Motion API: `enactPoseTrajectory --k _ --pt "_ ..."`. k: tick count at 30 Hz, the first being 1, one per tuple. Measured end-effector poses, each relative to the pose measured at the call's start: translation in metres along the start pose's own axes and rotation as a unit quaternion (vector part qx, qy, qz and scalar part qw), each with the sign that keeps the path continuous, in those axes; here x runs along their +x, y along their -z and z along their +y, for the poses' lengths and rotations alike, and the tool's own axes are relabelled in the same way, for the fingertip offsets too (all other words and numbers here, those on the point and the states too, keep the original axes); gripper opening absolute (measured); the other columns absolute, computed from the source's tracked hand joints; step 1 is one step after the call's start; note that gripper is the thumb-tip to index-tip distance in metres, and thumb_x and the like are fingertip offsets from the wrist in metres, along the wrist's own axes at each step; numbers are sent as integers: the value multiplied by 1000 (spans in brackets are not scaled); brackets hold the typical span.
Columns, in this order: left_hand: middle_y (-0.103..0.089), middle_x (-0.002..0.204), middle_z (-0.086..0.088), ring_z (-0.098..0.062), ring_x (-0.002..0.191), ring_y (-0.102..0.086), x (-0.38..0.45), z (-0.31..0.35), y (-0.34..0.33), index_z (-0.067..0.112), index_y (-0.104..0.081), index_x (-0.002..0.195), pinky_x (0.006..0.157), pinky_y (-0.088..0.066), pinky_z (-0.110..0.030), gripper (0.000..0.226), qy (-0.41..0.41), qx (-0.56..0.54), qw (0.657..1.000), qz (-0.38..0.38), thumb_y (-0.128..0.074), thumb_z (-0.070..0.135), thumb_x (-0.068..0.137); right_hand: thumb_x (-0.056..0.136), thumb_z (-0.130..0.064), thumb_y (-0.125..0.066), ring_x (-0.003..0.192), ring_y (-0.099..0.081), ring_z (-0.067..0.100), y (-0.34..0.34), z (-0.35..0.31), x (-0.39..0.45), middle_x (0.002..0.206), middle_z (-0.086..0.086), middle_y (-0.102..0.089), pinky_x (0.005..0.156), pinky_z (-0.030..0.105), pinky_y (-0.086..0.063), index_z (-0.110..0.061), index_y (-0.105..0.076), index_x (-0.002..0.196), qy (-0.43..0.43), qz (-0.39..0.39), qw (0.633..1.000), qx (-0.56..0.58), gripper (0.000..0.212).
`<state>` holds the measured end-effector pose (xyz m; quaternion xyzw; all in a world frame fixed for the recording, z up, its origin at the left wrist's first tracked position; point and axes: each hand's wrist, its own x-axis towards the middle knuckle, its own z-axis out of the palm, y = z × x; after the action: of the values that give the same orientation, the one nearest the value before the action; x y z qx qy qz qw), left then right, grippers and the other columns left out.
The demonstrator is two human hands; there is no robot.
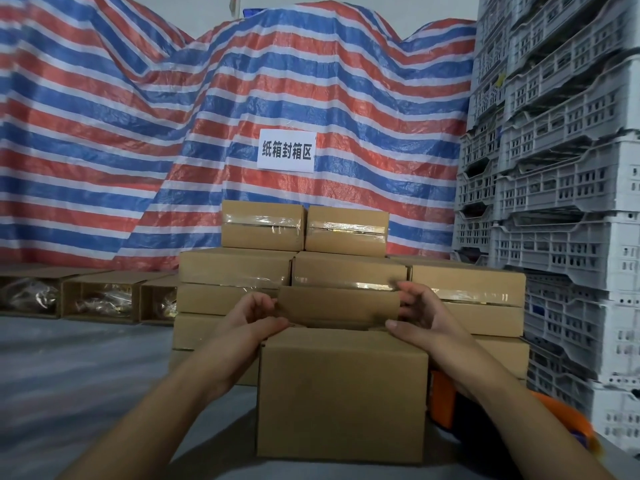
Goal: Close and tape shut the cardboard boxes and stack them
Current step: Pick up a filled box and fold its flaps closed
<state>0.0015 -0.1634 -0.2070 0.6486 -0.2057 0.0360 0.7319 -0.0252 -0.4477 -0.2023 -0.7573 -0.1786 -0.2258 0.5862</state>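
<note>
Nearest the camera stands an untaped cardboard box [343, 393] on the grey counter [86, 375], its plain front face toward the viewer and its top not yet closed. Behind the open top the far flap [337, 304] stands upright, and both hands are on it — the left hand [258, 315] curls round the flap's left edge with the thumb lying along the box's near rim, while the right hand [417, 311] pinches the flap's right edge, thumb low at the rim. To do this step well, I judge the flap should come down evenly from both ends so it creases along its own fold line rather than buckling; the side flaps, if any are tucked in, cannot be seen from here. Once the long flaps meet flush, one hand ought to hold the seam shut while the other fetches the orange tape dispenser [446, 400], which lies just beside the box at the right, partly hidden by the forearm. Directly behind rises the stack of taped boxes [346, 271], two smaller ones on top, where this box presumably goes. Open boxes [100, 301] with contents wait further left.
</note>
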Motion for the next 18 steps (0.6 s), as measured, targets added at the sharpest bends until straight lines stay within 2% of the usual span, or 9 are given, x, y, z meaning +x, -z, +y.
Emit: enactPoseTrajectory --k 2,3,5,7,9,11,14,18 --pt "-69 110 -1 -20 97 -67 0 0 0 16 -54 111 81 -53 -35 31 -36 11 999 22 -63 1 86 72 -22 -79 106 -67 4 0 -2 -1 118 -6 -69 79 18 -55 -32 -55 134 -6 -29 999 19 68" --pt "-71 108 4 -16 99 -67 0 0 1 23 -53 115 84 -52 -35 39 -54 17 998 20 -63 0 86 72 -22 -78 108 -67 8 0 -2 -2 119 -5 -70 81 21 -56 -32 -55 135 -9 -38 999 28 67" --pt "-72 98 14 -5 92 -68 -1 0 2 35 -52 118 77 -52 -26 48 -83 43 996 14 -63 0 86 76 -21 -75 111 -66 8 -1 -4 -4 121 -7 -70 83 23 -56 -32 -58 133 -4 -45 999 29 61" --pt "-71 94 14 -5 90 -67 -2 0 3 39 -60 114 75 -50 -22 42 -95 88 992 15 -61 4 89 78 -22 -73 113 -65 6 0 -4 -5 121 -11 -70 85 21 -55 -31 -62 129 13 -46 999 10 53" --pt "-72 94 10 -7 90 -65 -2 0 3 38 -73 97 77 -49 -24 31 -86 130 988 15 -60 11 91 77 -25 -73 111 -66 6 -1 -6 -6 118 -10 -72 83 19 -55 -29 -69 121 24 -39 999 9 44" --pt "-72 92 11 -4 85 -64 -1 0 3 36 -77 87 75 -46 -23 29 -75 148 986 17 -60 13 92 76 -28 -73 111 -65 2 -2 -7 -6 120 -14 -71 84 14 -52 -28 -74 115 37 -29 999 -5 39" --pt "-71 92 13 -1 85 -63 -1 1 5 31 -75 93 74 -44 -23 24 -75 161 984 0 -57 15 94 79 -30 -70 115 -59 -6 -3 -7 -5 124 -19 -68 85 7 -47 -23 -77 111 50 -33 998 -32 34" --pt "-70 95 17 2 87 -61 -1 0 8 26 -76 96 75 -41 -21 24 -86 185 979 -11 -53 19 97 81 -25 -67 114 -64 3 -3 -4 -4 119 -10 -72 91 19 -51 -14 -81 95 25 -41 999 -4 23"
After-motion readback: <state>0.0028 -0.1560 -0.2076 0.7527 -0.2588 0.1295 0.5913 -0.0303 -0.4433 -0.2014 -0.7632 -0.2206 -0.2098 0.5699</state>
